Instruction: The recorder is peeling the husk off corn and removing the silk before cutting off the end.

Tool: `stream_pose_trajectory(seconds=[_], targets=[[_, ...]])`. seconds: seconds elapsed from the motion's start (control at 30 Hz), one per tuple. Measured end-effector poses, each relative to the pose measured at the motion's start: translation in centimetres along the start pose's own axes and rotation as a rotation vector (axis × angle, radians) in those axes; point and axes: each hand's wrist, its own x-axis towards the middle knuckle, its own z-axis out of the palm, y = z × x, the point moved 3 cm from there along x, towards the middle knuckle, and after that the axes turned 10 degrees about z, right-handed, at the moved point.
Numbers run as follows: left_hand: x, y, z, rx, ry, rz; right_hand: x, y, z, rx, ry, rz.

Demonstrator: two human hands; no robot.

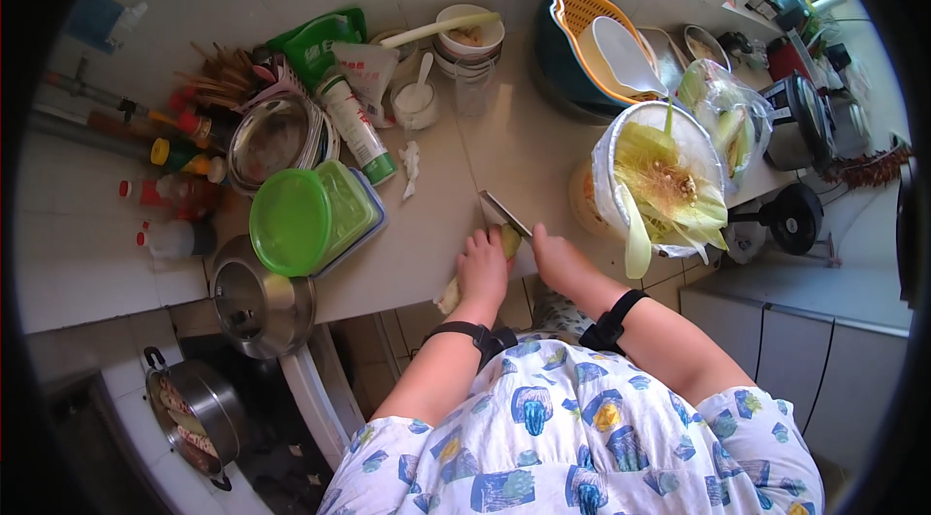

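Note:
My left hand [485, 269] is wrapped over what looks like an ear of corn [512, 241] near the counter's front edge. Its greenish end sticks out past my fingers; the pale other end shows beside my wrist, and my palm covers the middle. In my right hand [558, 258] is a kitchen knife, its blade [502, 211] lying across the greenish end. Whether the edge has entered the ear cannot be made out. To the right, a lined bin [604, 173] is heaped with corn husks [665, 177] and silk.
Stacked green-lidded boxes [289, 222] and a steel pot lid [254, 293] stand left. Bowls [469, 42] and a salt jar [414, 104] sit behind. Nested basins [545, 64] and a plastic bag of corn [727, 115] are right. A steel pot [211, 406] holds corn at lower left.

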Motion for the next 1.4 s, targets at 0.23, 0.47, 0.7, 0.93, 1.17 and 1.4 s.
stream_pose_trajectory(seconds=[0.23,0.47,0.7,0.93,1.17,1.4], targets=[[0.0,-0.3,-0.6,0.058,-0.028,0.105,2.8,-0.6,1.7,0.005,0.015,-0.052],[-0.7,-3.2,-1.5,-0.442,0.152,-0.061,-3.8,-6.7,-9.2,0.281,0.188,-0.084],[1.9,-2.0,-4.8,-0.535,0.145,-0.089,-9.3,-4.0,-26.3,0.623,0.288,0.087],[5.8,3.2,-2.0,-0.455,-0.095,0.109,-5.3,11.4,-35.7,0.669,0.504,0.001],[4.8,5.0,-1.2,-0.492,-0.054,-0.029,6.0,20.1,-34.4,0.985,0.270,-0.002],[3.3,3.2,0.7,-0.761,0.161,-0.435,21.4,22.9,-36.6,1.032,0.145,0.299]])
